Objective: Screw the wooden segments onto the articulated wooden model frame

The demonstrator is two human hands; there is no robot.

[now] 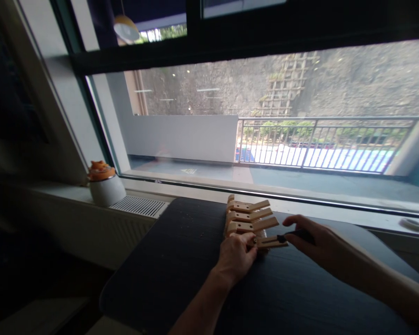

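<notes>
On the dark table stands a light wooden assembly (241,217) with a row of curved blocks and slats sticking out to the right. Dark round holes or screw heads show on several of its blocks. My left hand (235,257) is closed around the nearest wooden piece, with thumb and fingers beside a small screw. A screwdriver (302,236) with a black handle is in my right hand (316,239). Its thin shaft runs leftward over the nearest slat (274,244) towards that screw. Whether the tip touches the screw is hard to make out.
The dark table (167,260) reaches up to the windowsill. A white jar with an orange lid (106,186) stands on the sill at left, beside a vent grille (139,206). A roll-like object (411,224) lies on the sill at right.
</notes>
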